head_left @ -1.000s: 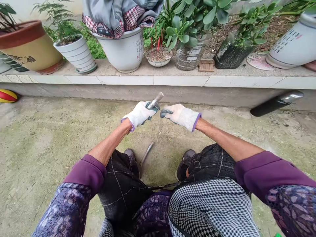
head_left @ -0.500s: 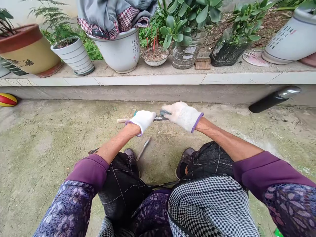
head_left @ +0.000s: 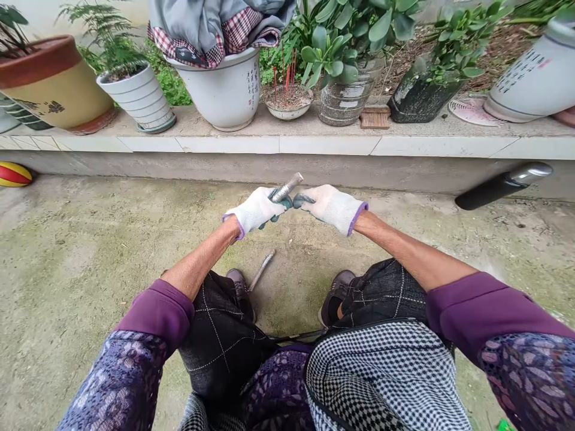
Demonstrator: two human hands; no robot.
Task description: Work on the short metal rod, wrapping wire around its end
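My left hand, in a white glove with dark green fingers and a purple cuff, is closed around a short stick with a silvery, ribbed, wire-like wrapping. The stick tilts up to the right and its far end sticks out above the fist. Close by on the right is my right hand, in a matching glove. Its thumb and fingers are pressed together beside the left fingertips, and whatever may be between them is hidden. A second stick with a silvery end lies on the ground by my left shoe.
A tiled ledge runs across ahead, bearing several potted plants, a white pot heaped with clothes, and a bowl of red sticks. A black flask-like cylinder leans at right. A red-and-yellow ball lies far left.
The held stick has swung from lying level between both hands to pointing up and right from my left hand. My right hand no longer meets its end.
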